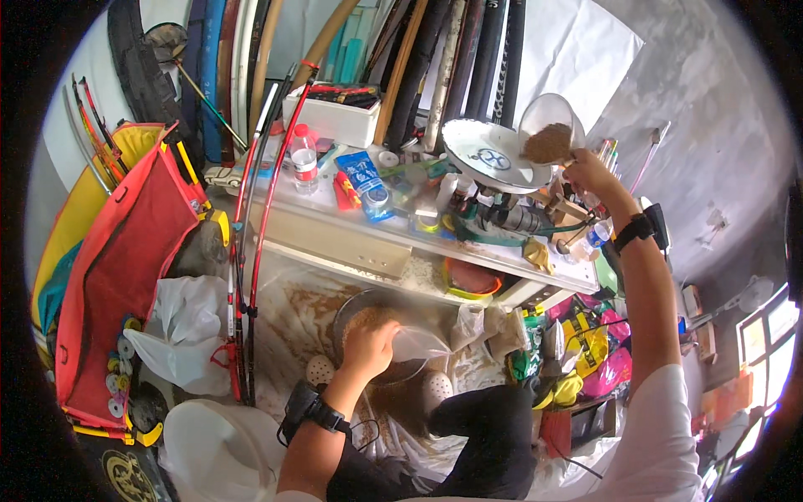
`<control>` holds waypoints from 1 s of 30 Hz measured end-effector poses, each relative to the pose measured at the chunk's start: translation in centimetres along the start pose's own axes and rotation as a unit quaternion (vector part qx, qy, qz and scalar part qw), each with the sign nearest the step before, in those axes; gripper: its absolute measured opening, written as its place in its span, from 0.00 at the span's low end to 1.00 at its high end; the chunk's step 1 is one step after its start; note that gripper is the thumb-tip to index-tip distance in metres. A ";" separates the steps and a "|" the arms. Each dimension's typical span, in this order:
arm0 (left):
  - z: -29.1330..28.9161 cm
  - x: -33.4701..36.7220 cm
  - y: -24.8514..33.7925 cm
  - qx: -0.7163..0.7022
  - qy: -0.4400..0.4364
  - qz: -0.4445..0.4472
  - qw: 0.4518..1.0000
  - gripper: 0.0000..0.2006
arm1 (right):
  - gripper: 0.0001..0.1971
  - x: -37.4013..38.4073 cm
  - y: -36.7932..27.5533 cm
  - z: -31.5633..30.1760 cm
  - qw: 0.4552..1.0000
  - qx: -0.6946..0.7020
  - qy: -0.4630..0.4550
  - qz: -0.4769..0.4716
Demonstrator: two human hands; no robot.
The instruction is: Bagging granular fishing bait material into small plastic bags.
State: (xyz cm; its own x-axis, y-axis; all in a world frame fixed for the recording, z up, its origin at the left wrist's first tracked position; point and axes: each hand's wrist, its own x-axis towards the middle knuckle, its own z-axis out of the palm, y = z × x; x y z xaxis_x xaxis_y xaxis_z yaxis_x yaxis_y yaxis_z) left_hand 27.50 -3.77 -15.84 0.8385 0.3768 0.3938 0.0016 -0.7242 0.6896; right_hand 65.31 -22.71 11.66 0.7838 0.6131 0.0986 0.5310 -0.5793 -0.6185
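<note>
My right hand [588,176] is raised at the upper right, its fingers closed on the handle of a round, translucent scoop [544,109]. Brown granules [549,144] lie in the scoop, which is tilted beside the rim of a white enamel basin [468,140] with a blue mark on its bottom. Low in the middle, my left hand [368,347] pinches the edge of a clear plastic bag [420,344]. That bag hangs over a dark round tub [343,311] on the floor, with light brown grains [368,319] inside. My left hand partly hides the tub.
A cluttered white bench [335,203] runs across the back with a red-capped bottle [304,159] and a blue packet [363,184]. Upright fishing rods [253,243] stand left of the tub. A white bucket [213,448] sits lower left; colourful packets [585,347] are piled at right.
</note>
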 end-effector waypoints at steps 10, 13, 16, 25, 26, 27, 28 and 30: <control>0.1 0.7 0.3 0.050 -0.058 0.009 0.997 0.06 | 0.20 -0.3 -1.0 3.0 0.958 -0.262 0.080 -0.087; 0.3 0.6 -0.2 0.048 -0.065 0.018 0.997 0.06 | 0.21 0.0 -0.2 3.0 0.951 -0.291 0.077 -0.066; 0.3 0.6 -0.2 0.051 -0.064 0.021 0.996 0.06 | 0.21 -1.9 -2.6 3.8 0.917 -0.383 0.071 -0.083; 0.9 0.4 -0.8 0.029 -0.062 -0.029 0.997 0.08 | 0.19 -9.3 1.2 4.7 0.935 0.291 0.182 -0.091; 0.7 0.2 -0.9 0.028 -0.072 -0.033 0.996 0.08 | 0.15 -11.9 0.0 6.1 0.913 0.324 0.237 -0.072; 0.4 0.4 -0.8 0.035 -0.076 -0.038 0.996 0.07 | 0.12 -14.0 2.4 6.5 0.908 0.336 0.241 -0.056; 0.0 0.5 -0.6 0.043 -0.081 -0.042 0.995 0.07 | 0.10 -16.3 3.8 7.3 0.893 0.386 0.233 -0.003; 0.1 1.0 0.0 0.037 -0.077 -0.031 0.996 0.07 | 0.10 -21.6 11.7 9.4 0.848 0.467 0.215 0.132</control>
State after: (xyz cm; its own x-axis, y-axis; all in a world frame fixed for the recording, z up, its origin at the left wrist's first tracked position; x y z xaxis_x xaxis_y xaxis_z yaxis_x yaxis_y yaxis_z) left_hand 28.40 -3.51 -15.50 0.9087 0.3339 0.2504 0.0913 -0.7445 0.6613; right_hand 51.59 -37.64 -5.03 0.9871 0.1599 0.0119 -0.0099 0.1347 -0.9908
